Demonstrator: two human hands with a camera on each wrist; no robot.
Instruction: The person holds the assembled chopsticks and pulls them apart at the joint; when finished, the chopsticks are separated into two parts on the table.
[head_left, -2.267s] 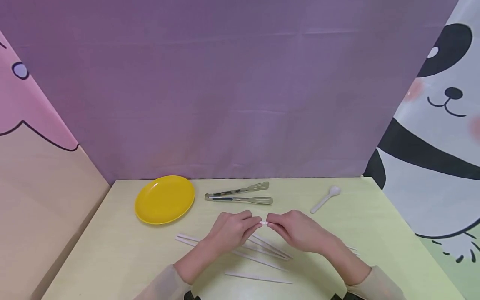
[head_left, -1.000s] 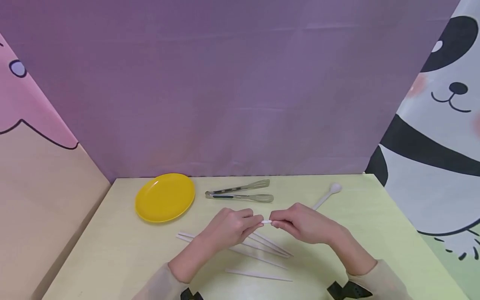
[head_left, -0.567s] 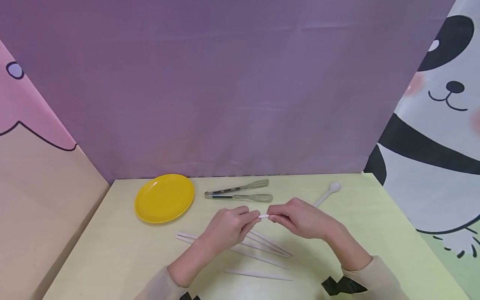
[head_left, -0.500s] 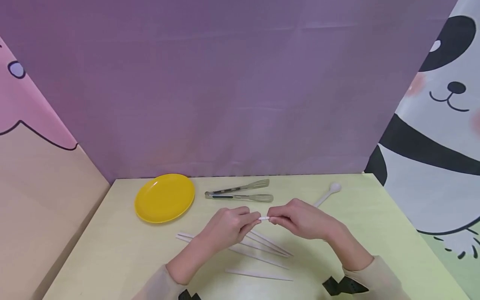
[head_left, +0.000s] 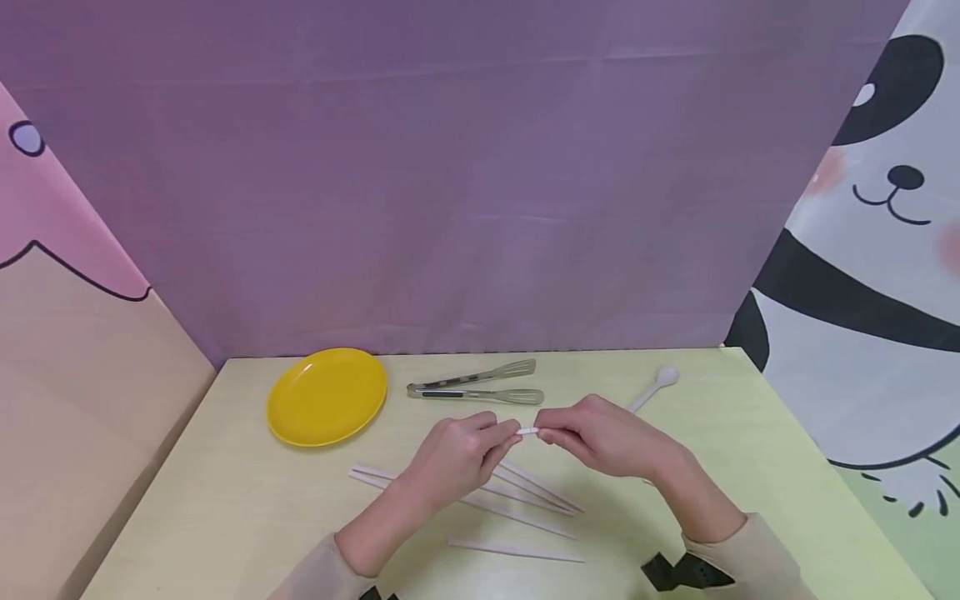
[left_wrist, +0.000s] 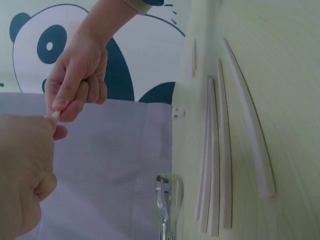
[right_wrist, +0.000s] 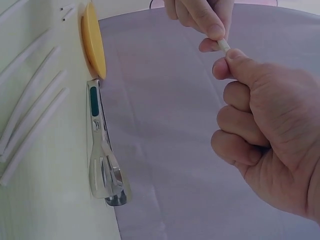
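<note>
Both hands meet above the middle of the table. In the head view my left hand (head_left: 457, 454) pinches one end of a thin white stick (head_left: 527, 431) between thumb and forefinger. Opposite it, my right hand (head_left: 600, 437) pinches the other end. Just a short bit of the stick shows between the fingertips; the rest is hidden in the hands. The right wrist view shows this white stick (right_wrist: 223, 45) with a faint line across it. Below the hands lie several slender pale chopsticks (head_left: 517, 521), partly covered by the left forearm.
A yellow plate (head_left: 327, 397) stands at the back left. Metal tongs (head_left: 480, 396) lie spread beyond the hands. A white spoon (head_left: 660, 383) lies at the back right, its handle partly behind the right hand. A single chopstick (head_left: 517, 551) lies nearest the front.
Both hands have shifted slightly away from the body, still pinching the white stick. The right hand now covers part of the spoon's handle. Plate, tongs and chopsticks have stayed put.
</note>
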